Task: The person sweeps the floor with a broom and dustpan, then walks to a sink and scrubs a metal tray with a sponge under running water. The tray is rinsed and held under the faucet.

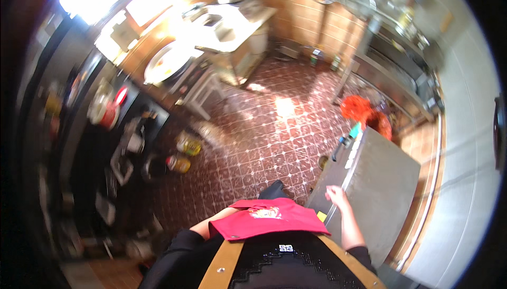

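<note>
My right hand (336, 194) hovers at the front edge of a grey metal-topped cabinet (382, 178), its fingers bent. The hand is too small in view to tell whether the fingers are closed or whether it touches the edge. My left hand is out of view; its forearm (212, 221) passes behind the red apron (273, 215) I wear. Beneath the apron's far edge a dark shoe (275, 189) stands on the patterned red-brown floor (253, 142). Along the cabinet's front are a dark handle (338, 148) and a green item (355, 130).
Orange-red plastic bags (356, 107) lie beyond the cabinet, near a steel sink stand (390, 57). On the left, oil bottles (178, 164) stand on the floor by dark shelving (130, 146). A wide wok (168, 63) and a bright worktop (237, 35) are at the back left.
</note>
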### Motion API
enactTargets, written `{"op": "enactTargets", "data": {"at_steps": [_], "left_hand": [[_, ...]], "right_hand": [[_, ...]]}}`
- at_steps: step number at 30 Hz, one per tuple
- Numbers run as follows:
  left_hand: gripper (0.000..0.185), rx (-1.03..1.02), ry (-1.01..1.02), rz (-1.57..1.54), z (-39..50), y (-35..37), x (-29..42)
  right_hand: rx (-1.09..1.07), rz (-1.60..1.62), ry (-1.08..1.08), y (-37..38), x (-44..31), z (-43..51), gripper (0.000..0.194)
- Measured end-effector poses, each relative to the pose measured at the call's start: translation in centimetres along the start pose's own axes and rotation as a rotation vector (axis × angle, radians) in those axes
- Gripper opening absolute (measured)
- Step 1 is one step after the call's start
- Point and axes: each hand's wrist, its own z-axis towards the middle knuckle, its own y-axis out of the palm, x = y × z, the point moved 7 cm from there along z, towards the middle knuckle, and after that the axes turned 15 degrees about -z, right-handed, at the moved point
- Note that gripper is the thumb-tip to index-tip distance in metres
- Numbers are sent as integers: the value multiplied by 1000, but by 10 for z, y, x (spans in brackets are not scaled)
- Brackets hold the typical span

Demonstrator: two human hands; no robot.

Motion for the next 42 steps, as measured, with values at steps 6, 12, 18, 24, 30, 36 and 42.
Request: {"op": "enactTargets", "data": {"at_steps": [6, 12, 18, 24, 30, 36, 42], "left_hand": [[36, -99, -105, 148, 103, -11, 115], [40, -399, 104, 505, 219, 13, 297], [41, -207, 224, 636, 402, 0, 434], [45, -283, 590, 978, 553, 94, 590], [46, -405, 732, 1126, 661, 231, 693], [48, -396, 586, 1125, 788, 317, 729], [49, -365, 428, 1007, 882, 359, 730]], "right_hand": [[252, -234, -244, -88, -129, 102, 31], [242, -239, -171, -162, -179, 174, 30], [333, -328, 24, -235, -112, 251, 30], [375, -297, 164, -371, -93, 299, 32], [648, -78, 36, -537, -73, 382, 25], [799, 21, -28, -731, -28, 521, 27], [1039, 377, -84, -910, 5, 673, 33]]}}
